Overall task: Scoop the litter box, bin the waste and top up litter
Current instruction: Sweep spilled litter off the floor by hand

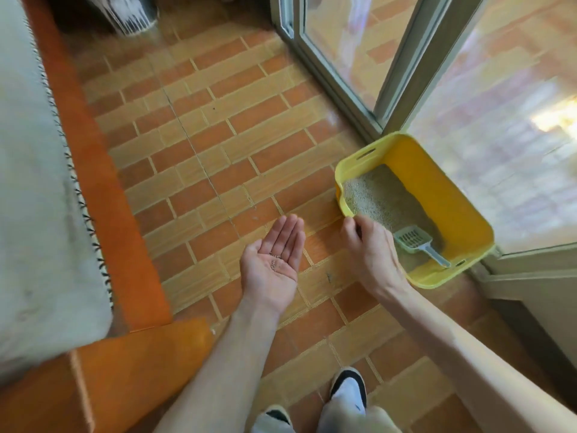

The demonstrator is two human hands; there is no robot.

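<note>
Left hand: we see our left hand (274, 260) held palm up over the floor, fingers straight and together, with a few small litter grains (274, 260) lying in the palm.
Right hand: our right hand (367, 245) hangs knuckles up at the near left edge of the litter box, fingers curled with the tips drawn toward the thumb; we cannot tell whether anything is pinched between them.
Litter box: the yellow litter box (462, 220) sits on the tiled floor (218, 135), in the corner against the glass door frame (384, 98).
Litter: pale grey litter (374, 195) covers the bottom of the box, thickest toward its far left end.
Scoop: a grey slotted scoop (412, 239) lies inside the box at the near end, its handle pointing to the near right rim, just beside our right hand but not touching it.
Surroundings: a white covering (34, 189) on an orange frame (103, 170) runs along the left; our shoes (349, 389) show at the bottom.
</note>
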